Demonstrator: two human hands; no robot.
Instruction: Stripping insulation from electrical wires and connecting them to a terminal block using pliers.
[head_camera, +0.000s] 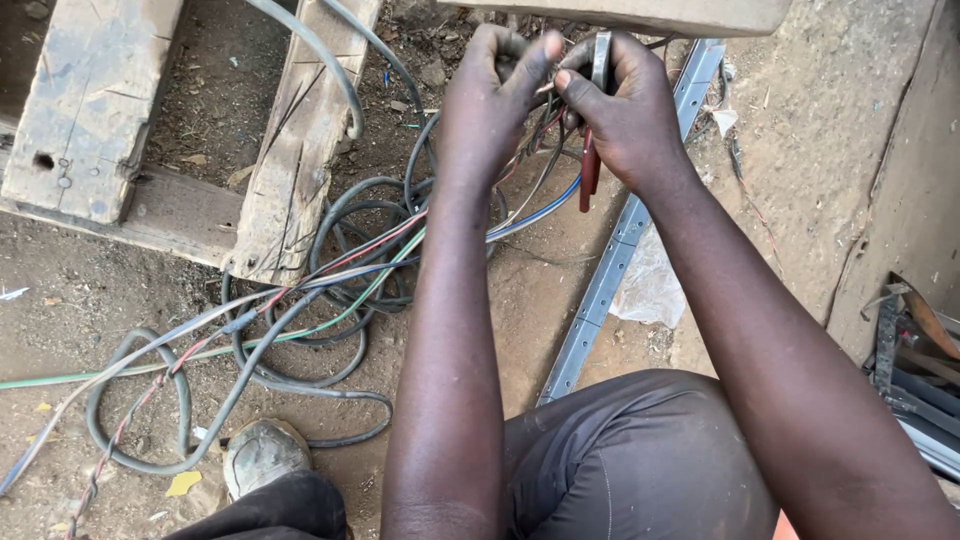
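Red-handled steel pliers (592, 150) sit clenched in the right hand (625, 115) while the left hand (490, 100) pinches thin coloured wires (545, 125) above the dirt floor (560, 290), apparently mid-stripping, needing steady, careful pulling.

Pliers (590, 160) jaws hidden inside the right hand (625, 110).

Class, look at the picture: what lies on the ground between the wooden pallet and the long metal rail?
In the head view, coiled grey cable and coloured wires lie on dirt between the wooden pallet and metal rail.
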